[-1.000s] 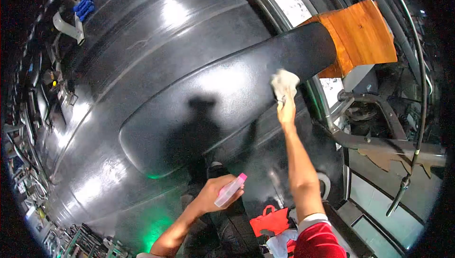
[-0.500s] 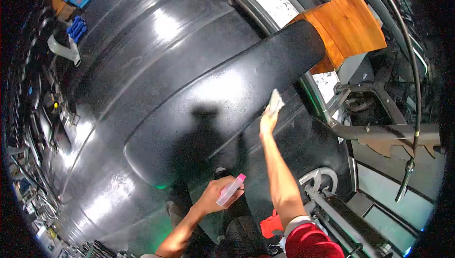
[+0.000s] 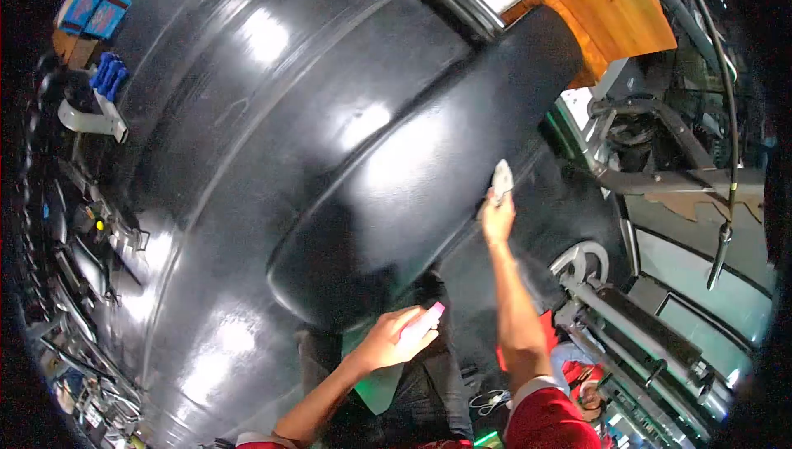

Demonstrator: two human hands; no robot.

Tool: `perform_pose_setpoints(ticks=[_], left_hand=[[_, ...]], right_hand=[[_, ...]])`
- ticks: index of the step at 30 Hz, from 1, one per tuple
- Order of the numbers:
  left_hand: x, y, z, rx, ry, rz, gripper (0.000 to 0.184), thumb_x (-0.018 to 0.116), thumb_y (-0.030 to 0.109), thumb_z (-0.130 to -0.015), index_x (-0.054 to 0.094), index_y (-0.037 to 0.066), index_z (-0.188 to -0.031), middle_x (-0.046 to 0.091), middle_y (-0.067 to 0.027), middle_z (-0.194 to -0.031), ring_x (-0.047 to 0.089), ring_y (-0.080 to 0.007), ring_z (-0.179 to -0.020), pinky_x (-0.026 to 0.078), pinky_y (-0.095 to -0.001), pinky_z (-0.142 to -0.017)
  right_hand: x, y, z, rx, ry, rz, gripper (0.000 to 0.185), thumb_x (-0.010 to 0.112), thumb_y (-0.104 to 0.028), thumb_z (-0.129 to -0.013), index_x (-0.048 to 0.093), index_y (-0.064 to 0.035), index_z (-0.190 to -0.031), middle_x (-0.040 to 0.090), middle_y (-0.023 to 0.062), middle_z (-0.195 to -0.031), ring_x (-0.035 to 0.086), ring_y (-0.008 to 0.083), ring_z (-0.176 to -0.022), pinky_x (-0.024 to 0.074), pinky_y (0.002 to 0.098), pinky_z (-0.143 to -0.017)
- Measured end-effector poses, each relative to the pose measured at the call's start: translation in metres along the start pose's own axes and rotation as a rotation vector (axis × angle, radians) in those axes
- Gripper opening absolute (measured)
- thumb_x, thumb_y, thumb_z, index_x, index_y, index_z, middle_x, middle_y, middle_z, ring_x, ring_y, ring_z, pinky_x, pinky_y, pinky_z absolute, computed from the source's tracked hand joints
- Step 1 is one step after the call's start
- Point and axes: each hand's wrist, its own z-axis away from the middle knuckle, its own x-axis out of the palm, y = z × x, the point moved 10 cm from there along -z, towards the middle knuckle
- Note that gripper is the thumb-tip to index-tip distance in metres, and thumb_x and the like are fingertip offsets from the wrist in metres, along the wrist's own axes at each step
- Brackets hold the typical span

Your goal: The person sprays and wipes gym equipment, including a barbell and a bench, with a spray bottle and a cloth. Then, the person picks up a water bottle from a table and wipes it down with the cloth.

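Observation:
A long black padded bench (image 3: 462, 127) with rounded ends runs diagonally across the middle of the head view. My right hand (image 3: 497, 220) reaches out to its near right edge. A folded whitish cloth (image 3: 502, 177) is gripped in its fingers, at the pad's side; whether it touches the surface I cannot tell. Closer to my body, my left hand (image 3: 381, 343) is closed round a small translucent bottle (image 3: 419, 325) with a pink cap, held tilted by the pad's lower end.
A wooden board (image 3: 615, 12) adjoins the bench's far end. Metal machine frames (image 3: 660, 177) and a hanging cable (image 3: 733, 119) stand right. Blue boxes (image 3: 95, 8) and a white bracket with blue grip (image 3: 95, 119) lie left. Another person in red (image 3: 582, 379) shows low right.
The view has shifted, so the bench appears farther right. My right hand stays at the bench's side with the cloth turned more upright. My left hand still holds the bottle. Another person now shows.

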Motion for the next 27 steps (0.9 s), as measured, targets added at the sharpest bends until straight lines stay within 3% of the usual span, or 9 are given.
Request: perform_pose_setpoints(ticks=[1, 2, 3, 5, 6, 9, 21, 24, 27], left_hand=[[-0.011, -0.003, 0.009, 0.004, -0.014, -0.01, 0.015, 0.069, 0.012, -0.08, 0.06, 0.005, -0.091, 0.063, -0.0091, -0.082, 0.065, -0.0242, -0.07, 0.051, -0.0329, -0.063], [-0.025, -0.004, 0.015, 0.0, -0.027, -0.022, 0.015, 0.069, 0.012, -0.08, 0.06, 0.005, -0.091, 0.063, -0.0091, -0.082, 0.065, -0.0242, -0.07, 0.051, -0.0329, -0.063], [-0.037, -0.005, 0.022, -0.01, -0.05, -0.027, 0.016, 0.069, 0.012, -0.08, 0.06, 0.005, -0.091, 0.063, -0.0091, -0.083, 0.065, -0.024, -0.072, 0.051, -0.0328, -0.065], [-0.057, -0.015, 0.034, -0.039, -0.075, -0.025, 0.017, 0.07, 0.012, -0.079, 0.06, 0.005, -0.092, 0.064, -0.009, -0.084, 0.065, -0.0242, -0.076, 0.051, -0.033, -0.068], [-0.068, -0.018, 0.038, 0.005, -0.073, -0.057, 0.016, 0.069, 0.011, -0.08, 0.061, 0.005, -0.093, 0.064, -0.0074, -0.085, 0.065, -0.0193, -0.072, 0.051, -0.0307, -0.065], [-0.093, -0.029, 0.043, -0.09, -0.079, 0.061, 0.012, 0.066, 0.005, -0.081, 0.061, 0.006, -0.092, 0.061, -0.0022, -0.08, 0.054, -0.0063, -0.06, 0.044, -0.0228, -0.056], [-0.106, -0.017, -0.002, 0.03, 0.046, -0.156, 0.02, 0.065, -0.001, -0.08, 0.055, 0.002, -0.097, 0.061, -0.0043, -0.077, 0.057, -0.0082, -0.062, 0.046, -0.0235, -0.056], [-0.095, -0.031, -0.014, -0.128, 0.087, 0.078, 0.016, 0.064, 0.002, -0.082, 0.056, 0.002, -0.095, 0.059, -0.0035, -0.071, 0.056, -0.0071, -0.059, 0.045, -0.0235, -0.052], [-0.102, -0.031, -0.029, -0.247, 0.219, 0.023, 0.015, 0.066, 0.007, -0.082, 0.059, 0.001, -0.094, 0.061, -0.0092, -0.077, 0.061, -0.0162, -0.066, 0.048, -0.027, -0.062]], right_hand=[[-0.006, -0.011, -0.017, -0.129, 0.057, -0.004, 0.042, 0.049, -0.03, -0.094, 0.05, -0.0071, -0.13, 0.06, 0.0165, -0.12, 0.057, 0.0283, -0.113, 0.0427, 0.0369, -0.095], [0.001, 0.031, -0.037, 0.089, -0.03, 0.018, 0.045, 0.046, -0.035, -0.095, 0.05, -0.0079, -0.13, 0.06, 0.0153, -0.121, 0.057, 0.0285, -0.112, 0.0422, 0.0357, -0.095], [-0.003, 0.049, -0.057, 0.104, 0.064, -0.127, 0.043, 0.054, -0.032, -0.091, 0.055, -0.0023, -0.122, 0.063, 0.0143, -0.114, 0.059, 0.024, -0.107, 0.043, 0.0336, -0.092], [-0.002, 0.066, -0.074, 0.292, 0.187, -0.061, 0.046, 0.054, -0.036, -0.091, 0.055, 0.0009, -0.119, 0.062, 0.0169, -0.114, 0.059, 0.0259, -0.107, 0.0433, 0.0344, -0.09], [0.011, 0.062, -0.076, 0.336, 0.143, 0.079, 0.043, 0.055, -0.029, -0.089, 0.053, 0.0007, -0.12, 0.061, 0.0197, -0.114, 0.058, 0.0313, -0.107, 0.0431, 0.0378, -0.09], [0.018, 0.029, -0.052, 0.156, 0.341, 0.191, 0.04, 0.055, -0.013, -0.085, 0.049, 0.0003, -0.123, 0.056, 0.0242, -0.116, 0.053, 0.0403, -0.109, 0.041, 0.0422, -0.092], [0.02, 0.016, 0.025, 0.164, 0.112, 0.156, 0.048, 0.053, -0.007, -0.083, 0.042, 0.0033, -0.129, 0.049, 0.0215, -0.128, 0.048, 0.0373, -0.118, 0.0372, 0.0386, -0.1], [0.023, 0.02, 0.028, 0.191, 0.101, 0.14, 0.048, 0.053, -0.007, -0.084, 0.042, 0.0031, -0.129, 0.048, 0.0213, -0.129, 0.047, 0.037, -0.118, 0.037, 0.0384, -0.101], [0.02, 0.015, 0.026, 0.222, 0.094, 0.143, 0.05, 0.053, -0.006, -0.083, 0.041, 0.0027, -0.131, 0.045, 0.0211, -0.133, 0.046, 0.0365, -0.121, 0.037, 0.038, -0.1]])
